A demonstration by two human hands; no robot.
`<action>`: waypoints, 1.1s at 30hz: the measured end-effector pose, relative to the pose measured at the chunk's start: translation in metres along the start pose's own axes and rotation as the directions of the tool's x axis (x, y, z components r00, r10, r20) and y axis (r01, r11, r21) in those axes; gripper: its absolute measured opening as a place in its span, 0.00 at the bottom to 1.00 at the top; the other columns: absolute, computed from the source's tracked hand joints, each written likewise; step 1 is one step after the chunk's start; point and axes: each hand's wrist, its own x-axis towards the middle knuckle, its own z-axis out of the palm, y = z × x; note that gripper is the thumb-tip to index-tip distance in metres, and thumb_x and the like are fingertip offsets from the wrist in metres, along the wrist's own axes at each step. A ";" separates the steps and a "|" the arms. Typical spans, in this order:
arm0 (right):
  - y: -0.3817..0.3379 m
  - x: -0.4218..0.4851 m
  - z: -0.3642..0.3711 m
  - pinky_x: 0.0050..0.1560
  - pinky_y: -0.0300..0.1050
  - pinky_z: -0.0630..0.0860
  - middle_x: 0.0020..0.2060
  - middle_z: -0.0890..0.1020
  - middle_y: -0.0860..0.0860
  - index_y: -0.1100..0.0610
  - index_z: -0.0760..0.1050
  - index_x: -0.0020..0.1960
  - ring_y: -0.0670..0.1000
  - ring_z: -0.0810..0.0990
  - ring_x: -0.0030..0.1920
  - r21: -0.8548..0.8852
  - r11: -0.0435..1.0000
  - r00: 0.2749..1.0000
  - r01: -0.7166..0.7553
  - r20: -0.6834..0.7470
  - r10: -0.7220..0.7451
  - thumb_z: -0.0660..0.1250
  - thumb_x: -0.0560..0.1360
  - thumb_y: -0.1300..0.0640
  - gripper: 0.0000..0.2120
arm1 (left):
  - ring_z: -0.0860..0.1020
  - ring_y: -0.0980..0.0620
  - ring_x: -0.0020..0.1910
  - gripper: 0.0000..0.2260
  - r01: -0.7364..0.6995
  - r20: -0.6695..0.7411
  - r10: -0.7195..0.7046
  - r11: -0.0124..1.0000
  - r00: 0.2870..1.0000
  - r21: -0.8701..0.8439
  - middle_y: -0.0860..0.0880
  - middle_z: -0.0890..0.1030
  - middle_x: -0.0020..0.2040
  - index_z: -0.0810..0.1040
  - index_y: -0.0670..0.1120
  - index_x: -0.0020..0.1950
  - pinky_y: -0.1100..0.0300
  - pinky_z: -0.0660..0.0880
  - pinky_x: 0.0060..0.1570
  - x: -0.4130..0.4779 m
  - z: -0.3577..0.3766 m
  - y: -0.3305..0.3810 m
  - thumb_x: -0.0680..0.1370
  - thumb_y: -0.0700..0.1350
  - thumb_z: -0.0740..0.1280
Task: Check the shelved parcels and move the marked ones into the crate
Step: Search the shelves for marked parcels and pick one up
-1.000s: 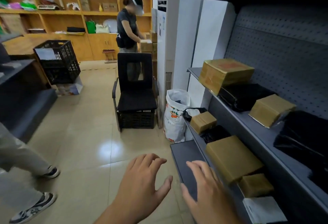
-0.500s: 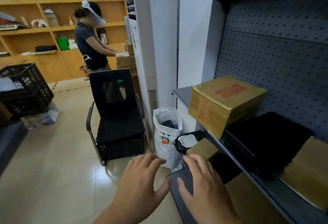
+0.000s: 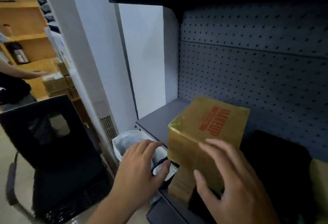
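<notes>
A tape-wrapped brown box with red print [image 3: 209, 128] stands at the left end of the grey metal shelf [image 3: 154, 122]. My right hand [image 3: 234, 186] hovers with spread fingers in front of the box's near face; whether it touches is unclear. My left hand [image 3: 140, 168] is held open just left of the box, below the shelf edge, holding nothing. A black bag parcel [image 3: 276, 167] lies right of the box, and a brown parcel's corner [image 3: 319, 179] shows at the right edge. Under the chair sits a black crate [image 3: 71, 204].
A black chair [image 3: 53, 144] stands on the floor to the left. A white sack [image 3: 131, 142] leans below the shelf end. Another person [image 3: 16, 85] handles stacked cartons [image 3: 56, 83] by wooden shelving at far left. A lower shelf [image 3: 170, 211] juts out below.
My view has swung right and closer to the shelf. Both hands have risen from the lower shelf level to the red-printed box, the right one now in front of it.
</notes>
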 end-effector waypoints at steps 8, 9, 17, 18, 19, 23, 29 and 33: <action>0.015 0.016 0.027 0.72 0.58 0.62 0.73 0.70 0.54 0.55 0.59 0.80 0.57 0.65 0.72 -0.332 0.772 0.840 -0.542 -0.212 0.499 0.65 0.71 0.35 0.44 | 0.76 0.57 0.59 0.27 -0.241 0.177 0.283 0.944 0.943 -0.224 0.61 0.75 0.62 0.71 0.56 0.72 0.58 0.75 0.58 0.083 0.036 -0.066 0.77 0.69 0.63; 0.015 0.015 0.032 0.73 0.57 0.59 0.72 0.72 0.57 0.57 0.60 0.80 0.57 0.65 0.72 -0.368 0.741 0.826 -0.562 -0.207 0.524 0.63 0.72 0.33 0.44 | 0.74 0.58 0.61 0.27 -0.254 0.205 0.315 0.928 0.927 -0.274 0.62 0.73 0.63 0.70 0.57 0.72 0.58 0.74 0.60 0.087 0.041 -0.069 0.77 0.69 0.62; -0.011 0.017 0.042 0.79 0.45 0.43 0.78 0.63 0.43 0.44 0.44 0.83 0.35 0.41 0.74 -0.198 0.676 0.703 -0.710 -0.148 0.695 0.66 0.75 0.35 0.46 | 0.75 0.61 0.65 0.25 -0.150 0.263 0.399 0.753 0.879 -0.641 0.64 0.74 0.65 0.70 0.60 0.70 0.60 0.76 0.61 0.092 0.058 -0.070 0.76 0.61 0.72; -0.012 0.018 0.040 0.79 0.45 0.44 0.77 0.61 0.39 0.41 0.43 0.82 0.30 0.40 0.72 -0.167 0.684 0.704 -0.710 -0.143 0.696 0.68 0.74 0.36 0.46 | 0.75 0.60 0.66 0.26 -0.146 0.266 0.406 0.743 0.875 -0.653 0.64 0.74 0.65 0.70 0.60 0.70 0.60 0.75 0.62 0.093 0.056 -0.068 0.76 0.62 0.73; -0.015 0.021 0.037 0.79 0.46 0.45 0.75 0.60 0.36 0.39 0.45 0.81 0.27 0.40 0.70 -0.129 0.704 0.716 -0.698 -0.139 0.685 0.70 0.73 0.37 0.46 | 0.74 0.59 0.67 0.27 -0.144 0.270 0.418 0.730 0.868 -0.668 0.63 0.73 0.65 0.70 0.59 0.71 0.61 0.74 0.63 0.094 0.054 -0.066 0.75 0.62 0.73; -0.025 0.027 0.021 0.77 0.48 0.60 0.76 0.57 0.28 0.29 0.44 0.79 0.35 0.54 0.77 0.053 0.765 0.763 -0.642 -0.046 0.644 0.77 0.66 0.35 0.54 | 0.72 0.54 0.70 0.32 -0.136 0.255 0.444 0.679 0.859 -0.721 0.59 0.69 0.68 0.67 0.58 0.74 0.59 0.72 0.68 0.104 0.046 -0.062 0.74 0.57 0.78; -0.028 0.042 0.002 0.75 0.39 0.53 0.74 0.44 0.19 0.26 0.36 0.76 0.24 0.44 0.74 0.122 0.853 0.861 -0.508 0.105 0.498 0.79 0.62 0.37 0.61 | 0.77 0.53 0.68 0.29 -0.029 0.194 0.356 0.535 0.914 -0.844 0.55 0.77 0.67 0.67 0.53 0.74 0.50 0.77 0.66 0.114 0.041 -0.054 0.76 0.45 0.74; -0.022 0.047 0.003 0.79 0.50 0.58 0.75 0.47 0.21 0.23 0.35 0.75 0.29 0.49 0.77 0.119 0.861 0.869 -0.495 0.049 0.493 0.81 0.67 0.46 0.61 | 0.78 0.51 0.68 0.31 0.002 0.168 0.330 0.449 0.929 -0.893 0.55 0.79 0.66 0.66 0.49 0.76 0.55 0.76 0.66 0.116 0.033 -0.049 0.76 0.39 0.74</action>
